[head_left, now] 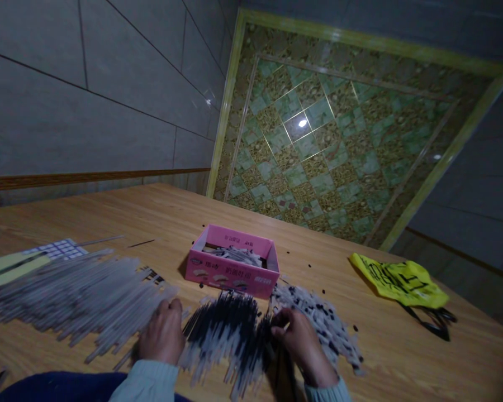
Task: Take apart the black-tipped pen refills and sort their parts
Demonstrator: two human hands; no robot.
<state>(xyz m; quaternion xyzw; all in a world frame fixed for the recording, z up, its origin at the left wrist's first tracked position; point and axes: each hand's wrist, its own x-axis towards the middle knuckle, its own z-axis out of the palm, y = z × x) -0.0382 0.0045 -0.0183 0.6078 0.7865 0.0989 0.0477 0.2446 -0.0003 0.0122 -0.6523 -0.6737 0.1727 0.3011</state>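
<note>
My left hand [163, 332] rests with curled fingers at the right end of a wide pile of thin, pale translucent sticks [84, 301]. What it holds, if anything, is hidden. Between my hands lies a second bunch of thin sticks with black upper parts and pale lower parts [226, 326]. At that bunch's right edge my right hand [295, 338] has thumb and fingers bent together. Whatever is between its fingertips is too small to make out. Beside it spreads a heap of small white and black pieces [318, 315]. A pink box [232, 276] beyond the bunch holds similar pale pieces.
A yellow bag with black lettering [402, 282] and a dark strap lies at the right of the wooden table [159, 215]. Checked cloth [69, 249] and yellow-green material [14, 268] lie at the left. Small black bits dot the tabletop. Tiled walls stand beyond.
</note>
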